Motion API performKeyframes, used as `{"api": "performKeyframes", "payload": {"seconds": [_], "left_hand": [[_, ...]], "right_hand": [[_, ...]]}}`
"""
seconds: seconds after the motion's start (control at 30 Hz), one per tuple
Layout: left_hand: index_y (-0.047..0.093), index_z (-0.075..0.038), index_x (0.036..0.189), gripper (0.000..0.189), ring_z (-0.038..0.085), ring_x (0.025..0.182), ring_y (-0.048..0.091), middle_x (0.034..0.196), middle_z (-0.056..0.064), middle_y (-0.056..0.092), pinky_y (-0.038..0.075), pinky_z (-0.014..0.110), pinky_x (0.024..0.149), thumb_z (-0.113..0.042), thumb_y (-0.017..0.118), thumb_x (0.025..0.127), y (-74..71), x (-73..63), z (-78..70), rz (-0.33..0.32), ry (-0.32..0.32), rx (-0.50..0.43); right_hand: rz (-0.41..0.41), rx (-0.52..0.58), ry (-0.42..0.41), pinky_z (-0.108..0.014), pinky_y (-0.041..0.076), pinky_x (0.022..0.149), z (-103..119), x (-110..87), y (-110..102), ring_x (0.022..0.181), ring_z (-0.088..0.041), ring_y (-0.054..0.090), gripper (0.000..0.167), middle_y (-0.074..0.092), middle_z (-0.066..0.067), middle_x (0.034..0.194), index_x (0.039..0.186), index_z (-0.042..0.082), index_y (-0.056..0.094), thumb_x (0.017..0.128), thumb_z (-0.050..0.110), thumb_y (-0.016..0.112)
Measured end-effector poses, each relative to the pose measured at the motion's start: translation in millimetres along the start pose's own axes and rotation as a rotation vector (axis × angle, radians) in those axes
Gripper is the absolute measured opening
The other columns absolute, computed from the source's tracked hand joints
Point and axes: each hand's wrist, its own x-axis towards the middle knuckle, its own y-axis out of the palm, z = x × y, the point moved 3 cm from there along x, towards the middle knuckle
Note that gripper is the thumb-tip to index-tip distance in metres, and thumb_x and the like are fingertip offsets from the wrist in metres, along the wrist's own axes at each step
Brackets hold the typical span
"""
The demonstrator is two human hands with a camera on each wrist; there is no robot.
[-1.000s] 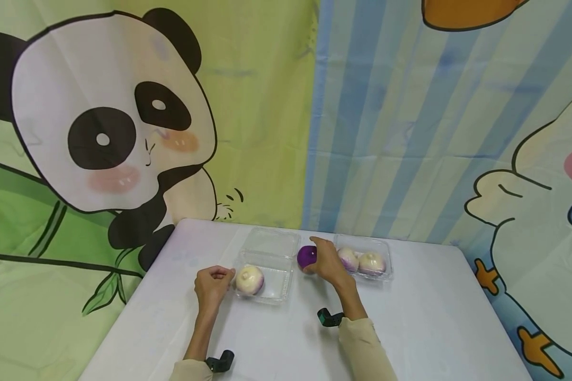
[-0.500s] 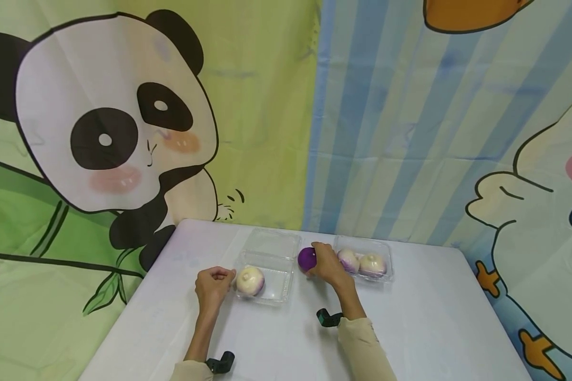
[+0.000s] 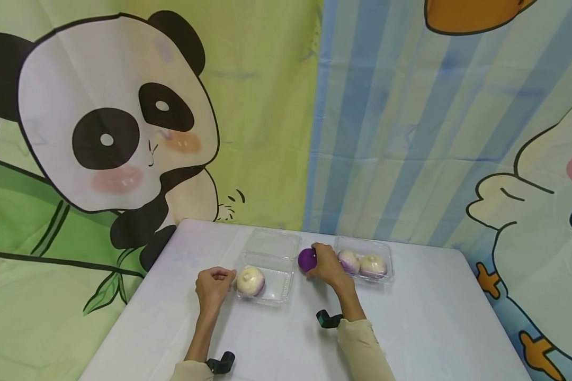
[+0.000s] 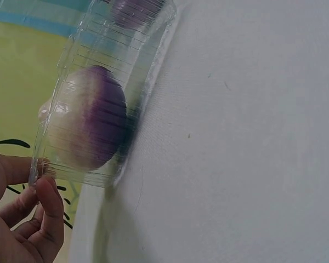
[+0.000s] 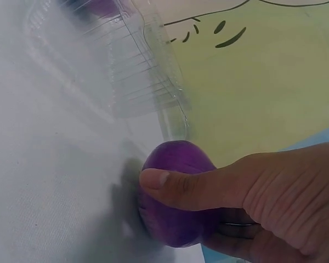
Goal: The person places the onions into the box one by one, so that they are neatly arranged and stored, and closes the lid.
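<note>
My left hand point(image 3: 213, 286) pinches the near-left rim of an open clear plastic clamshell box point(image 3: 280, 288), its lid point(image 3: 273, 243) folded back. Thumb and finger meet at the box edge in the left wrist view. Inside that box sits one cream-and-purple onion point(image 3: 250, 281), also plain through the wall as a big purple-sided onion point(image 4: 90, 118). To the right of the box, my right hand point(image 3: 326, 263) grips a deep purple onion point(image 3: 307, 260). Its thumb lies across the purple onion point(image 5: 178, 227) in the right wrist view, while other fingers are partly hidden behind.
A second clear plastic box point(image 3: 383, 275) stands just right of my right hand with two onions point(image 3: 373, 265) inside. Both boxes are on a white-covered table point(image 3: 434, 317). Behind its back edge hangs a printed cartoon curtain point(image 3: 262, 159).
The upper finger of my right hand has come down closer round the purple onion, which stays nearly in place. My left hand keeps its pinch on the box rim.
</note>
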Motion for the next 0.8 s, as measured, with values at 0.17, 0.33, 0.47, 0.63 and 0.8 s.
{"api": "performKeyframes", "payload": {"seconds": [0.17, 0.33, 0.47, 0.63, 0.8], "left_hand": [[0.079, 0.002, 0.086, 0.016, 0.013, 0.052, 0.064, 0.070, 0.013, 0.075, 0.049, 0.021, 0.046, -0.011, 0.084, 0.092, 0.2, -0.3, -0.1, -0.004, -0.005, 0.006], [0.079, 0.002, 0.085, 0.017, 0.012, 0.052, 0.063, 0.068, 0.010, 0.074, 0.049, 0.021, 0.047, -0.012, 0.084, 0.092, 0.1, -0.5, -1.0, -0.009, -0.003, 0.010], [0.079, 0.002, 0.085, 0.017, 0.013, 0.052, 0.064, 0.068, 0.010, 0.074, 0.050, 0.022, 0.047, -0.012, 0.084, 0.093, -0.1, -0.9, -1.3, -0.009, 0.000, 0.003], [0.079, 0.002, 0.085, 0.017, 0.014, 0.052, 0.065, 0.067, 0.010, 0.074, 0.050, 0.022, 0.046, -0.012, 0.084, 0.093, -0.8, -1.4, -1.6, -0.005, 0.005, 0.000], [0.079, 0.002, 0.085, 0.017, 0.015, 0.053, 0.065, 0.068, 0.010, 0.074, 0.049, 0.022, 0.046, -0.011, 0.083, 0.093, -0.8, -2.2, -2.4, -0.003, 0.006, -0.002]], "right_hand": [[-0.003, 0.012, -0.006, -0.059, 0.061, 0.104, 1, -1.9, 0, 0.112, -0.045, 0.071, 0.080, 0.075, -0.028, 0.119, 0.127, -0.014, 0.067, 0.059, 0.000, 0.105], [-0.004, 0.037, 0.002, -0.061, 0.059, 0.109, 1, -4.8, -2, 0.118, -0.047, 0.069, 0.082, 0.074, -0.030, 0.124, 0.131, -0.014, 0.066, 0.060, 0.002, 0.104], [-0.014, 0.065, -0.005, -0.063, 0.055, 0.112, 2, -8.3, -3, 0.122, -0.048, 0.066, 0.082, 0.072, -0.031, 0.128, 0.132, -0.014, 0.065, 0.061, 0.002, 0.103], [-0.055, 0.083, -0.057, -0.063, 0.055, 0.112, -5, -9.8, -2, 0.123, -0.049, 0.065, 0.083, 0.072, -0.031, 0.129, 0.133, -0.013, 0.065, 0.061, 0.005, 0.102], [-0.101, 0.101, -0.133, -0.062, 0.060, 0.105, -11, -10.1, -4, 0.116, -0.047, 0.068, 0.079, 0.074, -0.030, 0.123, 0.130, -0.013, 0.067, 0.061, 0.007, 0.100]]}}
